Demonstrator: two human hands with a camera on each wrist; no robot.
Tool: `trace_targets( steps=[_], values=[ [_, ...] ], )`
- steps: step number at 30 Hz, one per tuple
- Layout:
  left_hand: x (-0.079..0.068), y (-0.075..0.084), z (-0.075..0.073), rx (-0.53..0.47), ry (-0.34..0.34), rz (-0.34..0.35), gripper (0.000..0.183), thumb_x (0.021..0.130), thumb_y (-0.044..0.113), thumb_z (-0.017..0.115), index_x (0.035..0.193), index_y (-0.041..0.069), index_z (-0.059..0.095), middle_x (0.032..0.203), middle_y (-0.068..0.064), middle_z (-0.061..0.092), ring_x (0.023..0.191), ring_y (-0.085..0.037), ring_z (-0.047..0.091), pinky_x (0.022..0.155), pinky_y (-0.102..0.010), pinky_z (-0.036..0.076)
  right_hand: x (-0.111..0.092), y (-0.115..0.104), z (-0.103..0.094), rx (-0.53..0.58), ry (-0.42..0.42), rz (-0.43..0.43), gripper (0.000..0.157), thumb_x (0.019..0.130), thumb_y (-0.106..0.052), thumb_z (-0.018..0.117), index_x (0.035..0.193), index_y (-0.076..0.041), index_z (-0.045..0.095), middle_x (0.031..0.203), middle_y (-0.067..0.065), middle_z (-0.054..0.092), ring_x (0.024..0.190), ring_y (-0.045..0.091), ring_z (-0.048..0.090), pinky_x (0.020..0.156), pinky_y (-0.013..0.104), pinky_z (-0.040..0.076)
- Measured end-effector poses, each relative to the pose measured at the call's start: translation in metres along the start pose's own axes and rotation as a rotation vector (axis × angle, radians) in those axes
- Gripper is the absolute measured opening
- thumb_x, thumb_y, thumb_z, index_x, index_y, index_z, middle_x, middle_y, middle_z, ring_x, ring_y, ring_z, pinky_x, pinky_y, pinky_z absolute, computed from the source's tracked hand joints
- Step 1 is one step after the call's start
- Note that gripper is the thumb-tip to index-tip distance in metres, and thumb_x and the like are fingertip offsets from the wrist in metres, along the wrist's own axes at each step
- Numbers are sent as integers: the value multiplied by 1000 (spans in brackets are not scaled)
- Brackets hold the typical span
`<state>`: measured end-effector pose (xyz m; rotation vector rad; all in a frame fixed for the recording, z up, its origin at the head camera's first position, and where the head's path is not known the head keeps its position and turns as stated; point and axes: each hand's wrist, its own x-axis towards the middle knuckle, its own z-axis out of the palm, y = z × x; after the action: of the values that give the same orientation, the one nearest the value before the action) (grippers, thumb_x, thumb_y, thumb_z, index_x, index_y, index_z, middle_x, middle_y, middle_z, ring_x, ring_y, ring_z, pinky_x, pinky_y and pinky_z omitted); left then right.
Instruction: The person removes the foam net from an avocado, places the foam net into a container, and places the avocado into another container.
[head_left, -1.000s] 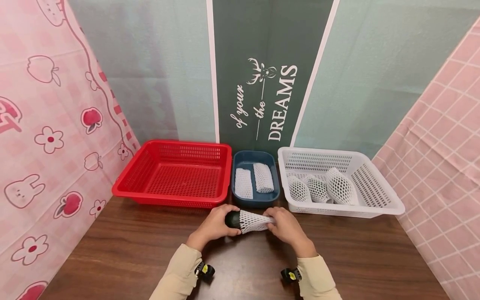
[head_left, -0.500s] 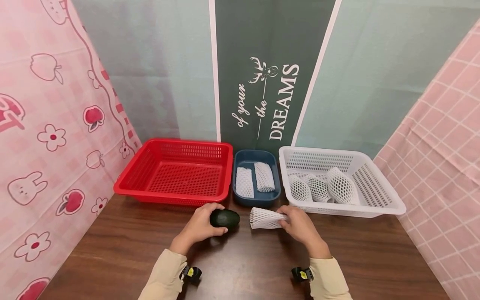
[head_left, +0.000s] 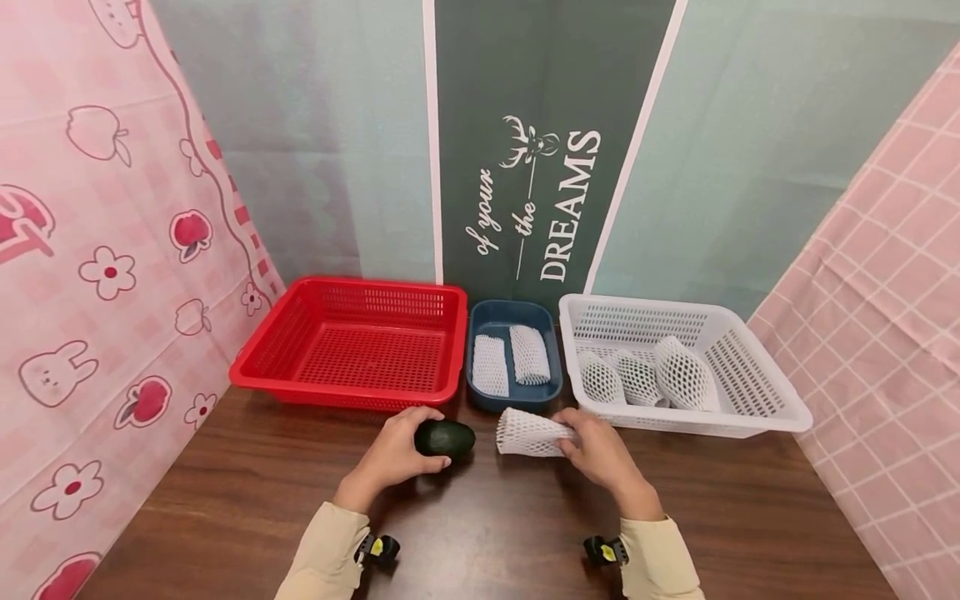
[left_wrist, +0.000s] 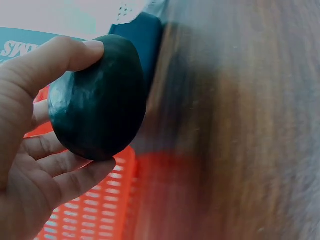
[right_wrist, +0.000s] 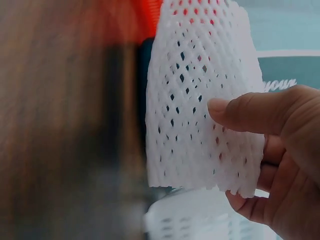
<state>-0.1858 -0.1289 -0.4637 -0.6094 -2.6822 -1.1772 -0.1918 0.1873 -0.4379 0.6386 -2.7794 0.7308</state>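
Note:
In the head view my left hand (head_left: 392, 452) holds a dark green avocado (head_left: 447, 440) between thumb and fingers, near the front of the red basket. The left wrist view shows the avocado's (left_wrist: 102, 100) glossy skin, the thumb on its upper end and fingertips round the other side. Opposite it, my right hand (head_left: 600, 454) pinches a white foam net sleeve (head_left: 528, 433) at its right end. The sleeve's wider left end faces the avocado, a short gap apart. Seen from the right wrist, the foam net (right_wrist: 195, 115) looks hollow, with the thumb pressed on its mesh.
Behind the hands stand a red basket (head_left: 251, 383), a blue tray (head_left: 555, 392) with two foam net sleeves (head_left: 491, 367), and a white basket (head_left: 772, 408) holding several net-wrapped fruits (head_left: 684, 375). A brown wooden table (head_left: 495, 533) lies under everything.
A second ago the sleeve covered one end of the avocado. The hands have since drawn apart, avocado to the left and sleeve to the right; over the last half second they barely moved.

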Motion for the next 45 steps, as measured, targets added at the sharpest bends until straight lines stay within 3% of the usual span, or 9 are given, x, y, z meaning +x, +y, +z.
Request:
trace_targets(
  steps=[7,11,21,28,37,42,45],
  values=[
    [-8,1,-11,4,20,5,54,60,24,85,107,10,62,103,2,59,92,-15,54,79,-35,46,10,-11,-13,39,74,-91,37,71,0,77,99,-7,54,80,1,63,67,14,57,62,35,45],
    [-13,-1,-18,18,34,-2,56,60,23,86,108,7,62,105,0,59,94,-15,55,80,-35,47,22,-13,-14,68,77,-94,36,73,-3,78,96,-7,50,79,1,63,63,12,56,60,33,46],
    [-24,-7,-34,48,69,-23,56,59,22,87,108,7,62,105,0,60,94,-16,56,79,-36,47,48,-17,-17,147,105,85,23,77,-12,75,90,-1,59,73,5,48,65,18,46,58,33,39],
    [-32,-16,-47,72,97,-51,57,59,21,87,108,6,62,106,-2,60,92,-16,56,76,-37,47,70,-22,-16,195,87,236,33,80,-17,74,102,4,61,76,9,59,68,22,53,61,35,46],
    [-38,-25,-60,85,116,-72,57,59,20,87,108,7,62,104,-3,61,89,-18,56,75,-39,47,95,-23,-4,249,72,325,39,81,-19,73,108,5,61,74,9,61,59,18,54,55,32,46],
    [-42,-29,-64,89,123,-88,56,60,20,88,108,8,62,103,-2,61,88,-18,56,74,-39,47,106,-26,4,377,23,382,49,87,-24,66,122,7,53,78,14,65,58,19,62,58,34,50],
    [-44,-31,-65,87,122,-91,55,60,22,87,107,8,62,103,-2,61,87,-17,56,73,-39,47,109,-25,8,359,-13,385,53,89,-28,62,127,7,49,79,13,66,60,19,62,60,35,50]
  ],
)
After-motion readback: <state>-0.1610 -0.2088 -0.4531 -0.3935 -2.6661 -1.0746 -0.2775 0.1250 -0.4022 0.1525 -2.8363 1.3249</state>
